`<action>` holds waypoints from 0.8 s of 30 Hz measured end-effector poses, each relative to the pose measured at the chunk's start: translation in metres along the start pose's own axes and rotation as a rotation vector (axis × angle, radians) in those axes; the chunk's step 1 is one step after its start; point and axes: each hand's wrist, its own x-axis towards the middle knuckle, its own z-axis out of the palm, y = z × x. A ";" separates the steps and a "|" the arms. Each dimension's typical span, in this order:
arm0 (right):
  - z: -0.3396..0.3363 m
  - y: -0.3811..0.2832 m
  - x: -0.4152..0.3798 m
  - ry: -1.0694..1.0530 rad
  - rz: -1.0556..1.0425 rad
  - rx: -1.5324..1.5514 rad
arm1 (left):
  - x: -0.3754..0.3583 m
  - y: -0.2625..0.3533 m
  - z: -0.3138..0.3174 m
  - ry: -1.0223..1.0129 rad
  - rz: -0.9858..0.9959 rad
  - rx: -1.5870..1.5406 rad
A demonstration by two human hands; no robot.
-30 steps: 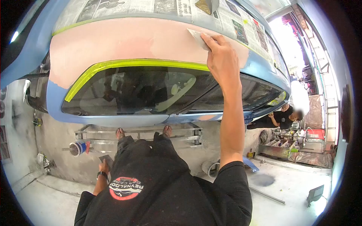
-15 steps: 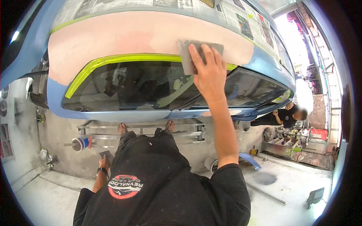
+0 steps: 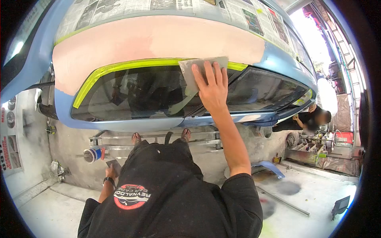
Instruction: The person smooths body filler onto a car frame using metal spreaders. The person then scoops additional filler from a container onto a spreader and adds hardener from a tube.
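Viewing through head camera, I have right grip (image 3: 213,88) holding grey spreader (image 3: 188,71), fingers splayed over its face, thumb hidden; spreader overlaps yellow-green tape (image 3: 131,65) at top, dark car window (image 3: 139,99) below; cannot tell whether it touches; pink patch (image 3: 115,43) lies just above tape; left grip (image 3: 110,173) closed on dark plate (image 3: 115,164), low beside body; bucket (image 3: 94,154) near it, on floor (image 3: 71,146).
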 end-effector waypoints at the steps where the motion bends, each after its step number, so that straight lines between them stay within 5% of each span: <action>1: -0.004 0.002 -0.005 -0.003 0.014 -0.005 | -0.001 -0.002 0.001 -0.002 -0.002 -0.001; 6: -0.041 0.022 0.005 0.035 0.129 -0.080 | 0.000 -0.018 0.008 -0.012 -0.024 0.011; 10: -0.065 0.025 0.069 -0.012 0.176 0.149 | 0.006 -0.022 0.017 -0.029 -0.022 0.017; 20: -0.044 0.009 0.134 -0.138 0.087 0.125 | 0.001 -0.004 0.041 -0.030 -0.150 -0.265; 24: -0.051 -0.002 0.129 -0.176 0.070 0.129 | -0.003 -0.009 0.038 -0.026 -0.187 -0.089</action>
